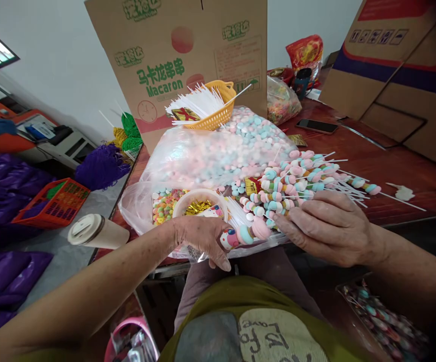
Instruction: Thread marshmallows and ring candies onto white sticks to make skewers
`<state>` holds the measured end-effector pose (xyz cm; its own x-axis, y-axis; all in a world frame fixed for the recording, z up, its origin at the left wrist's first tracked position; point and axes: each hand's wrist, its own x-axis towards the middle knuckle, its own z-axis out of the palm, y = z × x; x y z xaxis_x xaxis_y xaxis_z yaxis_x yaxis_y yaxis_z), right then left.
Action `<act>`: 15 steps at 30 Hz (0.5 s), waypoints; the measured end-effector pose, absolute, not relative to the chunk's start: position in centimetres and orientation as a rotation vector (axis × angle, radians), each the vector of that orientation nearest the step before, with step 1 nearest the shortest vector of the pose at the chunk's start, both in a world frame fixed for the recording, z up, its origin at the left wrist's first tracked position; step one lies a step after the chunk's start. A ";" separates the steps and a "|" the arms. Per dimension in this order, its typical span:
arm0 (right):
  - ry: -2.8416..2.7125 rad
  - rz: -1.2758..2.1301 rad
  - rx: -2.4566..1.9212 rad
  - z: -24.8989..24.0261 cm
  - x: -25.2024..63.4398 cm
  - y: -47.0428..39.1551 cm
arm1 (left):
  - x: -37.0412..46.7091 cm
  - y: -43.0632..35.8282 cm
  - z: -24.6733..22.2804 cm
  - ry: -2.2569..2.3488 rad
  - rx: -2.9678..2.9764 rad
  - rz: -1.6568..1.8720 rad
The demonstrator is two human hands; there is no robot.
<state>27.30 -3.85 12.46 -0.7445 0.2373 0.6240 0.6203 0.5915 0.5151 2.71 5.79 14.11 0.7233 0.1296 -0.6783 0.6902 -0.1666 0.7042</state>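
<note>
My left hand (202, 238) is closed round one end of a marshmallow skewer (245, 235). Pink, blue and white pieces show past my fingers, beside a printed wrapper part (229, 239). Just right of it is my right hand (331, 229), fingers bent and pressed together; whatever they may pinch is hidden. Behind that hand lies a pile of finished marshmallow skewers (297, 173) with white sticks. A white bowl (178, 207) holding gold twist ties (198, 206) stands behind my left hand. Small coloured candies (169, 203) lie left of the bowl.
A large bag of pastel marshmallows (203, 153) spreads across the table. The yellow basket (218, 119) on it holds white sticks (199, 104). Cardboard boxes (188, 50) stand behind. A phone (317, 126) lies right; a lidded cup (98, 232) stands at the left edge.
</note>
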 end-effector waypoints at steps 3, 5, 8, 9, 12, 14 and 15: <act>-2.392 -0.938 -0.676 12.5 26.8 -3.5 | 2.9 5.6 14.0 0.658 1.785 -0.540; -2.453 -0.844 -0.712 12.2 26.5 -3.3 | 3.0 5.5 14.0 0.713 1.962 -0.498; -2.462 -0.731 -0.815 11.3 26.1 -3.4 | 3.0 5.3 13.9 0.869 2.214 -0.396; -2.444 -0.704 -0.872 10.9 26.0 -3.6 | 3.0 5.2 13.8 0.950 2.295 -0.352; -2.390 -0.636 -1.034 10.0 25.6 -4.2 | 3.1 4.4 13.3 1.241 2.576 -0.234; -2.366 -0.619 -1.068 9.9 25.3 -4.4 | 3.1 3.9 12.8 1.369 2.700 -0.223; -2.353 -0.630 -1.058 10.0 25.3 -4.5 | 3.2 3.7 12.6 1.386 2.721 -0.233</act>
<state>25.30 -4.50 9.99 -0.5854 0.5540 0.5919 0.7757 0.5951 0.2102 3.19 3.66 12.65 0.5795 0.7969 -0.1708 0.8089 -0.5880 0.0011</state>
